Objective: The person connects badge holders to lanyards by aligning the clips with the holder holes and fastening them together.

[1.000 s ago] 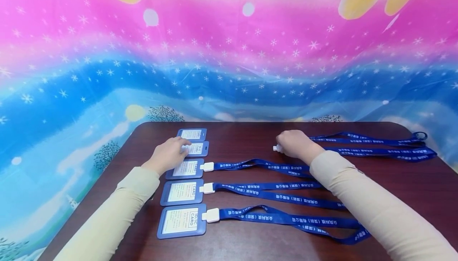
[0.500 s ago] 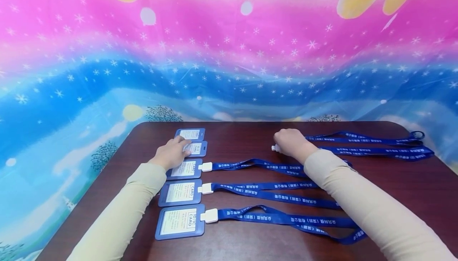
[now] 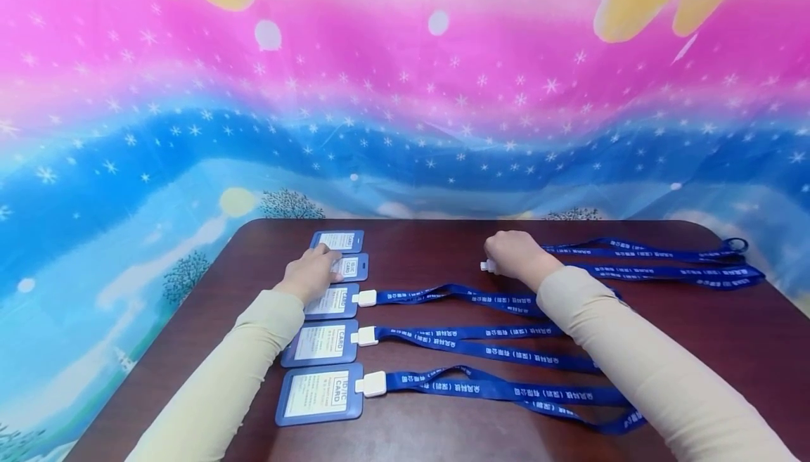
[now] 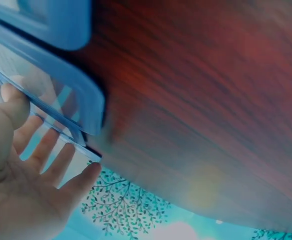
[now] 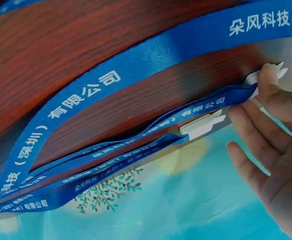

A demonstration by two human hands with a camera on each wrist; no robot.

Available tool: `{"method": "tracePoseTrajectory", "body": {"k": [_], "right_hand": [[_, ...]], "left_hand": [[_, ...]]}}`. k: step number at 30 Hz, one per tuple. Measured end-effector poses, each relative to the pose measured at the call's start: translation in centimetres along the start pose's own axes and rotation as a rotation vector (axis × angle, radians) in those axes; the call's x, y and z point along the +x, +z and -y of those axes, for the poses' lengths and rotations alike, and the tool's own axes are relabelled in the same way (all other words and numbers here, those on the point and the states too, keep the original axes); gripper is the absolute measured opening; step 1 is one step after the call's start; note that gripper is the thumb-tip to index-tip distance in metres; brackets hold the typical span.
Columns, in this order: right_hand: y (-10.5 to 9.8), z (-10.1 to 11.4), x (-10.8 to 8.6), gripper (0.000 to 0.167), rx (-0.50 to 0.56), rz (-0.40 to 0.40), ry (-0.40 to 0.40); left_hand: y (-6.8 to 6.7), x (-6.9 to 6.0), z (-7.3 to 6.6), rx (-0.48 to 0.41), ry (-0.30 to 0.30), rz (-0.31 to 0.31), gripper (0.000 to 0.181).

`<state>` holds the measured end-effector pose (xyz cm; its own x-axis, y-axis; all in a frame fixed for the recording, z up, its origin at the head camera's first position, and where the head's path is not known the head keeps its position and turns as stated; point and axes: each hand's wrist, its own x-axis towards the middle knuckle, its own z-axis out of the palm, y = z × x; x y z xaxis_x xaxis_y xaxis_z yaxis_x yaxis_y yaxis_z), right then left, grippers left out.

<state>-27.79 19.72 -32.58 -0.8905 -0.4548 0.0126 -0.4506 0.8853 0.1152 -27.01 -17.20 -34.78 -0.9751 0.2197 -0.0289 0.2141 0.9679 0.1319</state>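
Observation:
My left hand (image 3: 310,273) lies over the second-farthest blue badge holder (image 3: 353,267) in the column on the table. In the left wrist view, its thumb (image 4: 16,102) is at one edge of a holder and the fingers are at the other side. My right hand (image 3: 515,257) pinches the white clip (image 5: 254,77) of a blue lanyard (image 5: 213,99) between thumb and fingers, the clip's tip poking out leftward in the head view. Its strap trails right across the table. Beyond the left hand lies the farthest badge holder (image 3: 337,240), with no lanyard attached.
Nearer me lie three badge holders, the closest being a badge holder (image 3: 319,393), each joined by a white clip (image 3: 375,383) to a blue lanyard (image 3: 481,383). Another loose lanyard (image 3: 633,249) stretches behind the right hand. A patterned cloth (image 3: 405,131) hangs behind the brown table (image 3: 430,427).
The left hand has shifted slightly to the right over the badge holder. The right hand stays at about the same spot with the clip; the head view tilts a little.

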Motion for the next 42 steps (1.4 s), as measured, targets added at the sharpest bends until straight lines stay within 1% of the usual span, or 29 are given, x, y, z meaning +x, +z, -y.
{"method": "tracePoseTrajectory", "body": {"k": [3,8,12,16,19,22,26,30,35,38,42], "right_hand": [[-0.1,-0.1,-0.1,0.009,-0.005,0.035,-0.01],[-0.4,0.2,-0.2,0.014,-0.028,0.058,-0.029],[-0.8,0.6,0.1,0.014,-0.026,0.087,-0.011],[-1.4,1.4,0.6,0.014,-0.028,0.107,-0.007],[-1.8,2.2,1.1,0.014,-0.039,0.106,-0.02],[-2.1,3.1,1.7,0.013,-0.048,0.098,-0.039],[-2.4,4.5,2.5,0.012,-0.054,0.096,-0.051],[-2.7,5.7,3.5,0.012,-0.072,0.101,-0.056],[-2.8,7.3,4.7,0.011,-0.127,0.075,-0.1],[-3.0,8.5,5.3,0.013,-0.156,0.06,-0.123],[-2.8,10.3,6.2,0.02,-0.176,0.052,-0.13]], "left_hand": [[0.1,0.2,-0.1,-0.01,-0.015,0.009,0.05],[-0.5,0.3,0.1,-0.015,-0.016,0.012,0.049],[-0.9,0.3,0.4,-0.017,-0.015,0.037,0.051],[-1.2,0.5,0.4,-0.009,-0.018,0.058,0.053],[-1.3,0.5,0.3,-0.008,-0.02,0.056,0.053],[-1.3,0.5,0.0,-0.01,-0.022,0.036,0.051],[-1.2,0.9,-0.2,-0.018,-0.035,0.018,0.05],[-1.1,1.0,-0.2,-0.04,-0.041,0.016,0.051],[-0.9,0.8,0.0,-0.064,-0.036,0.012,0.052],[-0.9,0.8,0.1,-0.071,-0.033,0.004,0.052],[-0.8,0.6,0.2,-0.081,-0.029,0.002,0.051]]}}
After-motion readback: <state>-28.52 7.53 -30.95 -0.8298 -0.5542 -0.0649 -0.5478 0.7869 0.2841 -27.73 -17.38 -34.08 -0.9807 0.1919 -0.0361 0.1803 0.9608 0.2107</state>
